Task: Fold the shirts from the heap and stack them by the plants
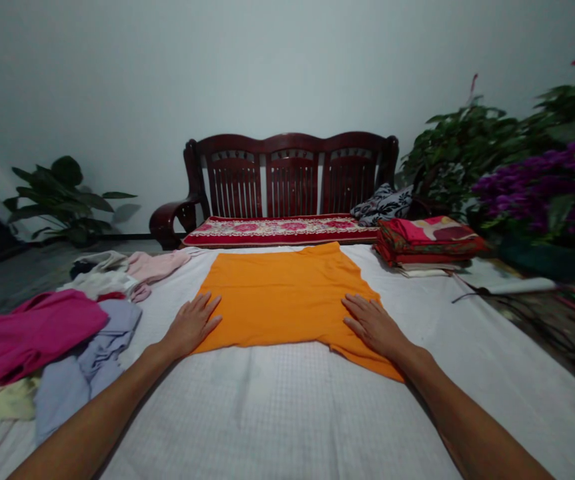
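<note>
An orange shirt (277,293) lies spread sideways on the white cloth (287,413) in front of me. Its sleeve ends stick out at the right, one at the far edge and one at the near edge. My left hand (193,325) rests flat on the shirt's left edge, fingers apart. On the right side of the garment my right hand (375,325) lies palm down, its fingers stretched out over the fabric. Neither hand grasps the cloth.
Loose clothes, among them a magenta garment (37,333) and a lavender one (92,353), lie in a heap at the left. A folded stack (427,243) sits at the back right. Behind stand a wooden bench (292,177) and plants; a dark cable (532,320) runs at the right.
</note>
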### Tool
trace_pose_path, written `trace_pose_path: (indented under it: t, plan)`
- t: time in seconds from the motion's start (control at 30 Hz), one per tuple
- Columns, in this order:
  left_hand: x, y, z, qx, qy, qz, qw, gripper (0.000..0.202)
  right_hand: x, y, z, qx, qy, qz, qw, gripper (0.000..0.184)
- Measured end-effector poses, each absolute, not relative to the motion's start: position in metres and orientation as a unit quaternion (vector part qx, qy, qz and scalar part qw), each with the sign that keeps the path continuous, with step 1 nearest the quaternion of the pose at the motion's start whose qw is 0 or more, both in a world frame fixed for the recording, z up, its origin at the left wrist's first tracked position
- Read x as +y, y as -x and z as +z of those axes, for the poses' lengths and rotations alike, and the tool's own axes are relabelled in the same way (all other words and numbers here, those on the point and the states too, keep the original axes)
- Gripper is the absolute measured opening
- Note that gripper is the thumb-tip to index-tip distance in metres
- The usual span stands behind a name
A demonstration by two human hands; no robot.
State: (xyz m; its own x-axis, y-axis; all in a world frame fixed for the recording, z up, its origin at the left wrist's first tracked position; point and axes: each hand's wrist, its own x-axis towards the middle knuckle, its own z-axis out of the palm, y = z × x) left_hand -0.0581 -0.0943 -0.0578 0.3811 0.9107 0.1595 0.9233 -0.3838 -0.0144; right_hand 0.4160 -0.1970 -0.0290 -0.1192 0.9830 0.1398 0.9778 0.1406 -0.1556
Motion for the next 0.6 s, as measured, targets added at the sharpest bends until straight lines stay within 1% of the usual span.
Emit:
trace_pose_path:
  t: [0.07,0.13,0.2,0.3,0.37,0.47,0.53,0.6]
  plan:
    - [-0.097,0.062,-0.058,-0.556,0.827,-0.061,0.056,0.056,-0.202,-0.419,-0.016,-0.725,0.674,0.009,0.142,0.043]
    - [-0.098,0.063,-0.058,-0.555,0.827,-0.069,0.062,0.056,-0.210,-0.421,0.003,-0.685,0.712,0.023,0.157,0.029]
    - [-0.098,0.063,-0.059,-0.553,0.826,-0.083,0.065,0.055,-0.221,-0.421,0.021,-0.640,0.756,0.066,0.119,0.023]
    - [-0.097,0.062,-0.059,-0.556,0.823,-0.095,0.063,0.053,-0.241,-0.423,0.034,-0.617,0.777,0.127,0.022,0.028]
    - [-0.097,0.061,-0.059,-0.559,0.821,-0.102,0.057,0.053,-0.255,-0.424,0.030,-0.623,0.768,0.144,-0.006,0.031]
    - [-0.098,0.061,-0.059,-0.561,0.818,-0.115,0.052,0.053,-0.273,-0.422,0.018,-0.655,0.744,0.128,0.020,0.042]
    - [-0.098,0.061,-0.059,-0.564,0.816,-0.114,0.052,0.052,-0.281,-0.418,0.012,-0.681,0.728,0.068,0.048,0.046]
    - [-0.098,0.060,-0.059,-0.564,0.816,-0.110,0.054,0.053,-0.286,-0.409,0.013,-0.703,0.708,-0.006,0.068,0.043]
